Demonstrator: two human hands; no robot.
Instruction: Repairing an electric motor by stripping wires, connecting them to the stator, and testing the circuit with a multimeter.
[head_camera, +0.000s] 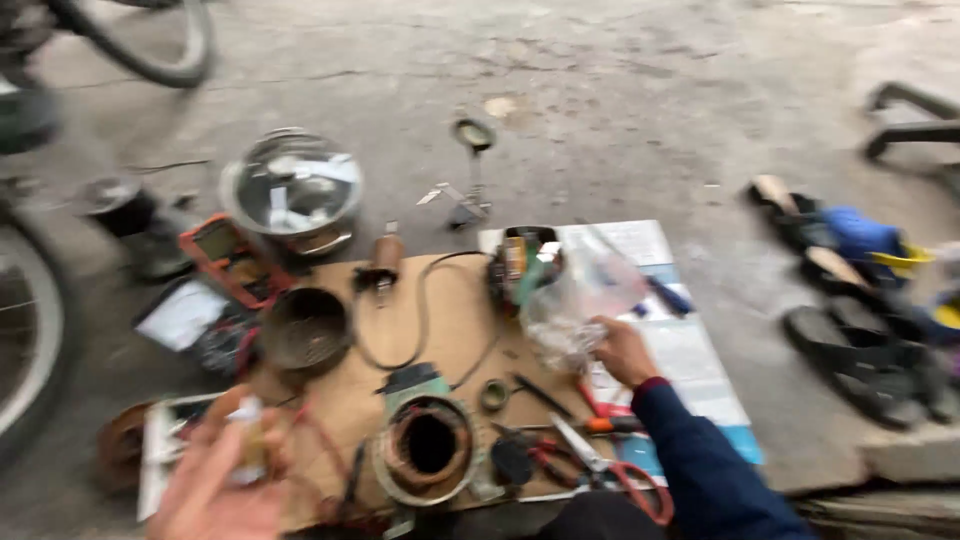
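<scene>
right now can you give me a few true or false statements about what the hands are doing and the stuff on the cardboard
1. The right hand grips a clear plastic bag. True.
2. The left hand lies flat and empty on the ground. False: it is raised and holds a small blurred item.
3. Red-handled scissors lie near the right sleeve. True.
4. The wound copper coil sits inside the metal bowl. False: it lies on the cardboard, apart from the bowl.

Makeshift floor repair workshop: motor stator (430, 447), multimeter (225, 252), scissors (612, 470), bicycle wheel (30, 320) on concrete.
</scene>
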